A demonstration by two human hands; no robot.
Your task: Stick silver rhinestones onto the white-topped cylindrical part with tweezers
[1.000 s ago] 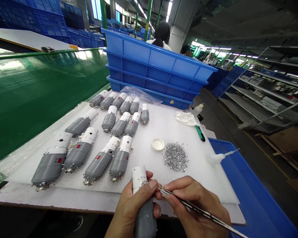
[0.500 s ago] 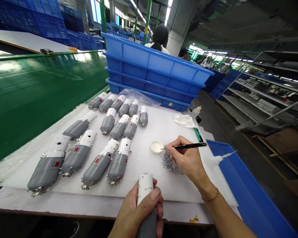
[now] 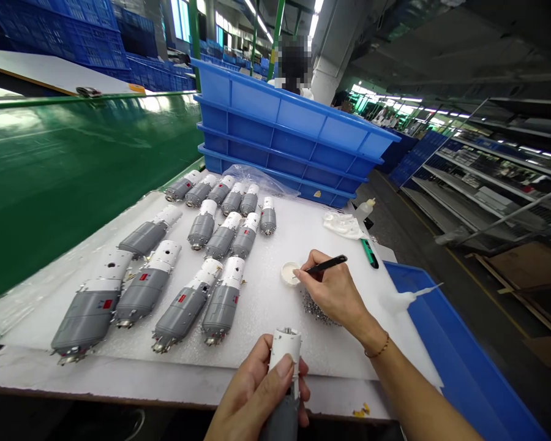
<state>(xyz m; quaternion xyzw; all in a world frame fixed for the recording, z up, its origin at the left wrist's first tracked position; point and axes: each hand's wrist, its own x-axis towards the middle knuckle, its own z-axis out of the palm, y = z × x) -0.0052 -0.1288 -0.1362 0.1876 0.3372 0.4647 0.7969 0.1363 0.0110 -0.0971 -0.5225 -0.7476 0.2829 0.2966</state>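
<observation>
My left hand (image 3: 264, 386) is closed around a white and grey spacecraft model (image 3: 285, 349), its white end tilted up at the front edge of the table. In my right hand (image 3: 335, 294) is a pair of slim black tweezers (image 3: 328, 264), pinched between thumb and fingers. Their tip, partly hidden by the fingers, is over or in a small round white dish (image 3: 288, 273) of pale contents; I cannot tell whether it touches. Beneath the right hand lies a pile of tiny metallic parts (image 3: 319, 309), partly covered by it.
Several similar models (image 3: 220, 300) lie in rows on the white foam sheet (image 3: 266, 294) at left. Stacked blue crates (image 3: 284, 135) stand behind. At right are a white cloth (image 3: 342, 225), a squeeze bottle (image 3: 365, 208), a green-handled tool (image 3: 370, 253), a nozzle bottle (image 3: 401, 298) and a blue bin (image 3: 468, 349).
My right hand has moved slightly left toward the dish, and the tweezers' back end has swung left and up. The model in my left hand has shifted right and turned, showing its end.
</observation>
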